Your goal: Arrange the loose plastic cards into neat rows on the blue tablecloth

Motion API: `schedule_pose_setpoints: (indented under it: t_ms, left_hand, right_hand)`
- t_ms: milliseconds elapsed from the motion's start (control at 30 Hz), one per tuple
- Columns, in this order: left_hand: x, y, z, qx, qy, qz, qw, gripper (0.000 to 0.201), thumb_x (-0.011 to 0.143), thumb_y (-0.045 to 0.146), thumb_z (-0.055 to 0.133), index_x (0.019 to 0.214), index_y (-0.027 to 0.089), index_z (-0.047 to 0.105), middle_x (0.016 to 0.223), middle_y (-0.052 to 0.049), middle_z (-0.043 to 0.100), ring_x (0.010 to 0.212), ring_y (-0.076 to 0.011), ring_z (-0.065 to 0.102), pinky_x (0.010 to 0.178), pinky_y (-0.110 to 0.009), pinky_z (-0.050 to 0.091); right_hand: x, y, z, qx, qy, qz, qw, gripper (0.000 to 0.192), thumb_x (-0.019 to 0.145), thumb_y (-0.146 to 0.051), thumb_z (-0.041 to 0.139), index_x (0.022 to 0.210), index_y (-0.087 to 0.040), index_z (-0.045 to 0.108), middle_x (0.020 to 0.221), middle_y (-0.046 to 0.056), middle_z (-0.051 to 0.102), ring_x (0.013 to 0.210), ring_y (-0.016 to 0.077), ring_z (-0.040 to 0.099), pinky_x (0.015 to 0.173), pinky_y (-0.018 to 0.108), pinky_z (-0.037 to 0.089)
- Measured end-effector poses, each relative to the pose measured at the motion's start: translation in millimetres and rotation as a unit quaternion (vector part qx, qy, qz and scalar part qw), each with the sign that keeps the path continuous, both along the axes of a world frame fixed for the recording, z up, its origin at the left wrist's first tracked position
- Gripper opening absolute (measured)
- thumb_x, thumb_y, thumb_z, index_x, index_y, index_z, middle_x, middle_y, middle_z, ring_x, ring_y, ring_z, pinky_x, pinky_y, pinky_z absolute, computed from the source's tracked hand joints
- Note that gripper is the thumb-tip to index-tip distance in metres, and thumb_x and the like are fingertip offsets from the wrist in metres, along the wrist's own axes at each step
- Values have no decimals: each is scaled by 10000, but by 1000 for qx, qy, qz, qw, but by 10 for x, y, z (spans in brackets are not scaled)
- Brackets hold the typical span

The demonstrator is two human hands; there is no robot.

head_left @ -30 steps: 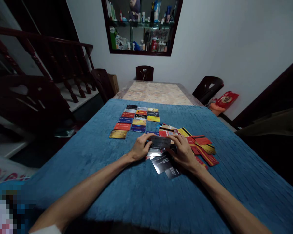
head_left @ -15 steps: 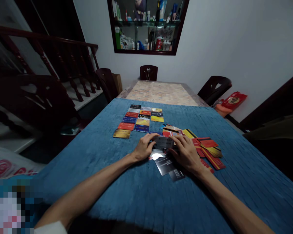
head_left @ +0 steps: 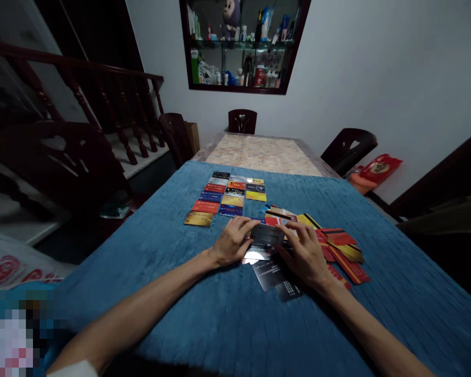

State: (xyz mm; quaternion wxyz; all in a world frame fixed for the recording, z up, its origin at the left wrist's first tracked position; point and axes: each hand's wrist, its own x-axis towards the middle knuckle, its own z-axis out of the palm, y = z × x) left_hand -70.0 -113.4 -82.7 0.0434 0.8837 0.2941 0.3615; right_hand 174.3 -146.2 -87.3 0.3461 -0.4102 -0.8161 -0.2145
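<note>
Card [head_left: 267, 234], grey: over loose cards [head_left: 270, 274] on the bench [head_left: 267, 153], its ends pinched between nearly closed fingers of my left grip [head_left: 231, 243] and right grip [head_left: 308, 256], where I judge light, even pressure best.

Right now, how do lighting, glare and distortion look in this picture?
Head view: dim, the stair railing dark; head view: white glare on a card just below the held grey card; head view: wide-angle stretch toward the edges, with a pixelated patch at lower left.
</note>
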Motion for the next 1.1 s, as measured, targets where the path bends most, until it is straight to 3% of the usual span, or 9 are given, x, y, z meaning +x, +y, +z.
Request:
schedule_pose_setpoints:
  t_ms: [167, 500, 767, 1100]
  left_hand:
    - [-30, 21, 54, 74, 65, 5, 995, 539, 892, 169, 542, 1417, 152, 422, 1305, -184, 524, 1197, -303, 523, 977, -476, 494]
    - [-179, 284, 179, 138, 156, 2, 978, 435, 950, 284, 529, 1331, 78, 490, 1252, -206, 578, 1176, -322, 550, 958, -481, 497]
    - [-456, 647, 375, 96, 144, 18, 985, 429, 903, 191, 557, 1329, 150, 522, 1283, -180, 563, 1194, -295, 538, 989, -473, 482]
    - [-873, 1441, 460, 78, 150, 54, 984, 348, 853, 141, 548, 1192, 166, 621, 1272, -142, 567, 1126, -259, 563, 963, -422, 497]
  right_hand:
    - [-10, -13, 19, 9, -7, 7, 1000, 555, 903, -282, 613, 1430, -233, 447, 1164, 132, 571, 1078, 310, 503, 885, 480, 501]
    - [-32, 257, 178, -55, -1, 87, 995, 494, 914, -335, 604, 1383, -256, 474, 1147, 119, 578, 1055, 283, 529, 876, 471, 515]
    - [-256, 782, 334, -84, 5, 129, 988, 440, 932, -387, 568, 1336, -219, 526, 1120, 138, 587, 984, 271, 549, 818, 443, 527]
    - [-710, 1648, 394, -124, 18, 146, 981, 323, 888, -337, 611, 1185, -212, 626, 1144, 130, 611, 1061, 285, 536, 929, 460, 480]
